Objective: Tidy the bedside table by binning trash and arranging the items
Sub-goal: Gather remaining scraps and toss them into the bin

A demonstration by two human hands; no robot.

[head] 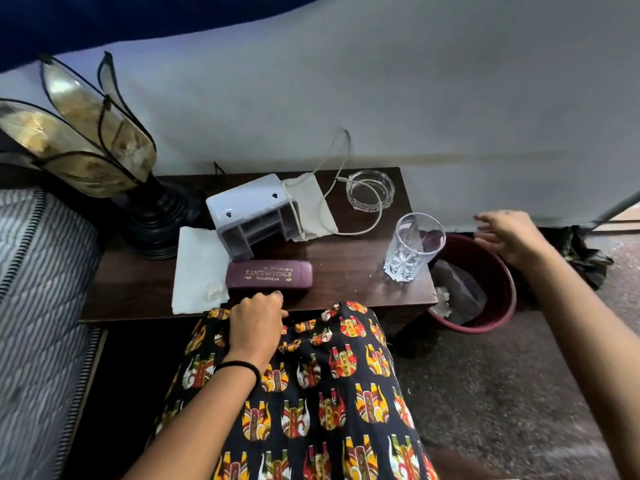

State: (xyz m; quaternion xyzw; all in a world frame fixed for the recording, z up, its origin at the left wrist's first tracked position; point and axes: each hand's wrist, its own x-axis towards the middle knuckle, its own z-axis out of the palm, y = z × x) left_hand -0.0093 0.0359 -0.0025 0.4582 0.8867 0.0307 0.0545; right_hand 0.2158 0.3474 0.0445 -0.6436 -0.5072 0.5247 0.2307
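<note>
The dark wooden bedside table (138, 285) holds a maroon spectacle case (269, 274), a white tissue (199, 268) at its left, a grey plastic holder (252, 213) lying on its side, a second tissue (311, 206) under a white cable (346, 202), a glass ashtray (370, 189) and an empty drinking glass (414, 245). A maroon bin (498, 306) with scraps inside stands on the floor at the table's right. My left hand (256, 323) rests with curled fingers at the table's front edge, just below the case. My right hand (509, 237) hovers open over the bin's far rim, holding nothing.
A petal-shaped lamp (86, 143) on a black base stands at the table's back left. A striped pillow (38, 306) lies left of the table. A grey wall runs behind. A black crumpled bag (581, 258) lies on the speckled floor beyond the bin.
</note>
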